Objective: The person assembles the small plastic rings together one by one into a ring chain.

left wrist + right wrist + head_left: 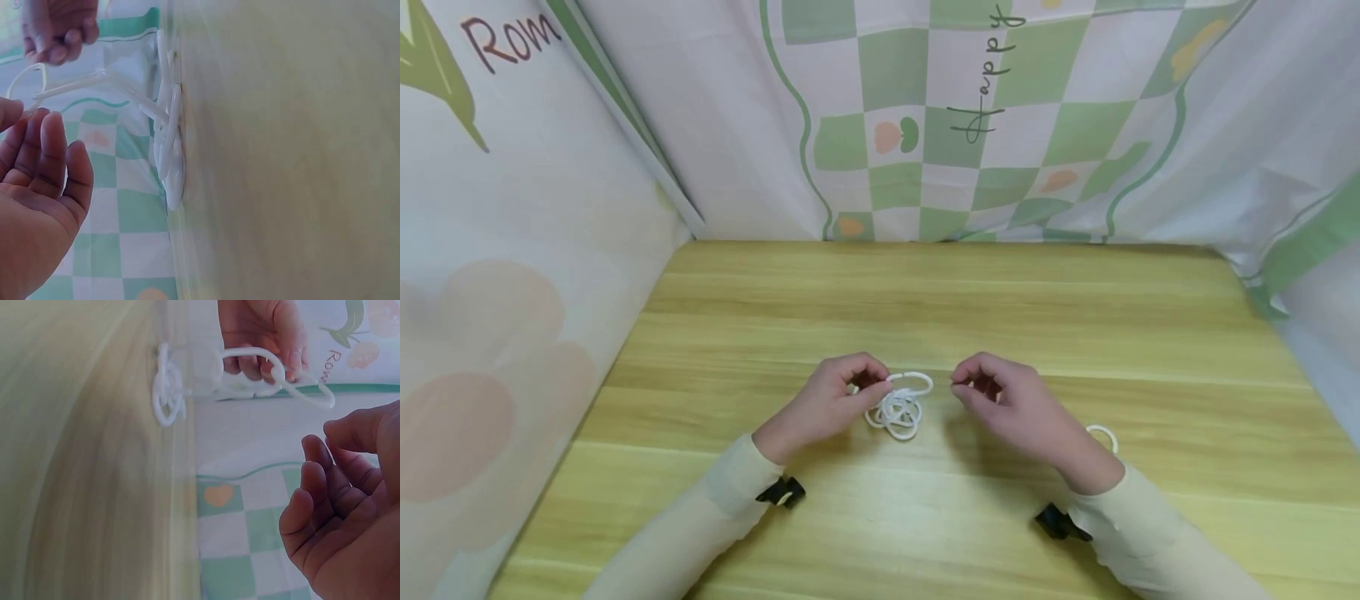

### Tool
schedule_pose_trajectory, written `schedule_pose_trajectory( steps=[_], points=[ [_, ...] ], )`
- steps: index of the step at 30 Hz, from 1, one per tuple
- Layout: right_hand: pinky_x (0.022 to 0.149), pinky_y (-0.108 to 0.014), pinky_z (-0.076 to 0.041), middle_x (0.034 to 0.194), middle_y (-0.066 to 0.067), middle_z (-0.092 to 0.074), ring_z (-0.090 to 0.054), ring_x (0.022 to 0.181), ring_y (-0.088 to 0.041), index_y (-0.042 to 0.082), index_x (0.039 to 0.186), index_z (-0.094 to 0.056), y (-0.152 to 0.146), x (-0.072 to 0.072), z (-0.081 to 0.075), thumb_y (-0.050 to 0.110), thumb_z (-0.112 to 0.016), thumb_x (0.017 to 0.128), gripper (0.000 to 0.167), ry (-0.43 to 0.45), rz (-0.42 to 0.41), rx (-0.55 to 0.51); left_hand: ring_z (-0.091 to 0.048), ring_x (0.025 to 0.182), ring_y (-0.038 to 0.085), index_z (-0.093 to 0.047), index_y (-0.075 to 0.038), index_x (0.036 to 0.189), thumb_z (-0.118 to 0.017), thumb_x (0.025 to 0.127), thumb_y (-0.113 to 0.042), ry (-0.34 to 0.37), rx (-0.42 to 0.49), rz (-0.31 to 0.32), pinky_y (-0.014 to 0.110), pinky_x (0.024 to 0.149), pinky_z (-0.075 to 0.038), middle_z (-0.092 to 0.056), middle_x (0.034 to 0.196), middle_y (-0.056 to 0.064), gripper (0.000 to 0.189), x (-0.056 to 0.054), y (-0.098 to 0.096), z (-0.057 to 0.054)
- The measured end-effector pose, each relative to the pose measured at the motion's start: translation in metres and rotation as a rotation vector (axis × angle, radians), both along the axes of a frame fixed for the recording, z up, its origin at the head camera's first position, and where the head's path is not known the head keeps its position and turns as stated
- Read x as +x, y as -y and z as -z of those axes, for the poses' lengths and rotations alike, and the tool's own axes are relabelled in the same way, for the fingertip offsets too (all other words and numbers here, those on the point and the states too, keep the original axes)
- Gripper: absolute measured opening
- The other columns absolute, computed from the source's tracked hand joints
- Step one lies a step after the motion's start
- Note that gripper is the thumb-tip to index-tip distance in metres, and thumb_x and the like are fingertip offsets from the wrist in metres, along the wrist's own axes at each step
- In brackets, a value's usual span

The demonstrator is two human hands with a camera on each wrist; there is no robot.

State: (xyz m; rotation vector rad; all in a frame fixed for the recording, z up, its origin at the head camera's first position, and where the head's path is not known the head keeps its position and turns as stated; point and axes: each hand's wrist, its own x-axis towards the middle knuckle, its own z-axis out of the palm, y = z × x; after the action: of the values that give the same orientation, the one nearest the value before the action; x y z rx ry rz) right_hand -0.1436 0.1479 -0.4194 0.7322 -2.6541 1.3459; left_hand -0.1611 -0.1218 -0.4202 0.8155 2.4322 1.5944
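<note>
Your left hand point(831, 400) has a pinching grip on a loop lifted off the tangled white cord bundle point(898, 410). Your right hand point(1011, 404) is curled with fingertips together at about 3 o'clock from the bundle; can't tell if it's gripping a strand. Looks like early days to me: most of the cord is in a knotty heap mid-counter, with a loose white loop point(1103, 435) by your right wrist. Pale wooden counter point(925, 292), green-and-white checked fabric backdrop point(970, 117) at 12 o'clock and both sides.
</note>
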Motion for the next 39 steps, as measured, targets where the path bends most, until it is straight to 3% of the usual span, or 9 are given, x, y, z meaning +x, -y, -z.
schedule_pose_trajectory(
  steps=[5, 15, 22, 32, 39],
  points=[
    [0.062, -0.025, -0.047, 0.089, -0.001, -0.066, -0.055, 0.074, -0.014, 0.012, 0.103, -0.065, -0.028, 0.002, 0.006, 0.012, -0.064, 0.096, 0.007, 0.036, 0.047, 0.061, -0.057, 0.079, 0.015, -0.068, -0.005, 0.100, -0.066, 0.096, -0.016, -0.032, 0.003, 0.018, 0.039, 0.072, -0.050, -0.064, 0.086, -0.003, 0.012, -0.011, 0.006, 0.019],
    [0.062, -0.026, -0.048, 0.085, 0.001, -0.064, -0.055, 0.073, -0.013, 0.009, 0.104, -0.066, -0.080, 0.007, 0.017, 0.014, -0.065, 0.096, 0.009, 0.094, 0.114, 0.232, -0.057, 0.081, 0.015, -0.068, -0.012, 0.099, -0.066, 0.096, -0.021, -0.047, -0.004, -0.018, 0.037, 0.072, -0.050, -0.063, 0.088, -0.005, 0.010, -0.010, 0.013, 0.018],
    [0.061, -0.027, -0.050, 0.087, 0.005, -0.065, -0.059, 0.076, -0.011, 0.012, 0.105, -0.067, -0.093, 0.010, 0.018, 0.017, -0.068, 0.093, 0.012, 0.231, 0.093, 0.360, -0.057, 0.080, 0.016, -0.068, -0.013, 0.099, -0.066, 0.096, -0.019, -0.026, -0.010, -0.016, 0.038, 0.072, -0.050, -0.064, 0.088, -0.003, 0.006, -0.010, 0.012, 0.016],
    [0.066, -0.033, -0.050, 0.083, 0.011, -0.063, -0.058, 0.075, -0.006, 0.016, 0.095, -0.069, -0.094, 0.007, 0.023, 0.013, -0.071, 0.090, 0.007, 0.149, 0.044, 0.509, -0.056, 0.079, 0.017, -0.067, -0.001, 0.100, -0.066, 0.094, -0.006, 0.008, -0.043, -0.019, 0.041, 0.073, -0.049, -0.064, 0.087, 0.002, 0.008, -0.011, 0.006, 0.020],
    [0.063, -0.031, -0.047, 0.080, 0.009, -0.059, -0.053, 0.071, -0.008, 0.016, 0.088, -0.066, -0.094, 0.006, 0.024, 0.010, -0.071, 0.089, 0.008, 0.153, 0.016, 0.565, -0.057, 0.079, 0.015, -0.069, -0.007, 0.100, -0.067, 0.094, -0.012, -0.010, -0.039, 0.000, 0.040, 0.072, -0.050, -0.064, 0.087, -0.002, 0.007, -0.013, 0.005, 0.023]
  ],
)
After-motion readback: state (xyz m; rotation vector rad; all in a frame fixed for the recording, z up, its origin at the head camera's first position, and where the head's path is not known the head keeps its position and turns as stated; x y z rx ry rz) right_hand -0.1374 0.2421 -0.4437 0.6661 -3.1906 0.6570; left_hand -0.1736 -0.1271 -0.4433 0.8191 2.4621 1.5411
